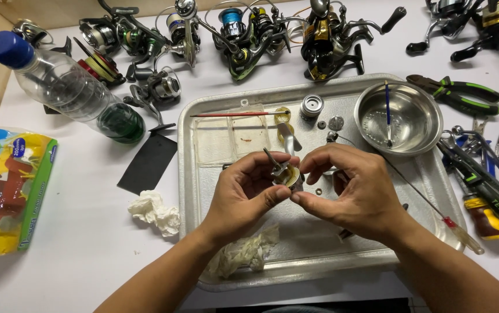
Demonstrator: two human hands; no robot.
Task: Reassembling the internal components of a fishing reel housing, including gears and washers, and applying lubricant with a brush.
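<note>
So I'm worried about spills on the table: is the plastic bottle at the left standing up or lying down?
Lying down. The plastic bottle rests on its side on the white table, blue cap on, pointing to the far left corner.

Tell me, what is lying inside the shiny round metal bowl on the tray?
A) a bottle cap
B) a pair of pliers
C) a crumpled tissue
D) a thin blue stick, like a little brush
D: a thin blue stick leans inside the round metal bowl, which sits at the far right corner of the metal tray; nothing else shows in it.
</note>
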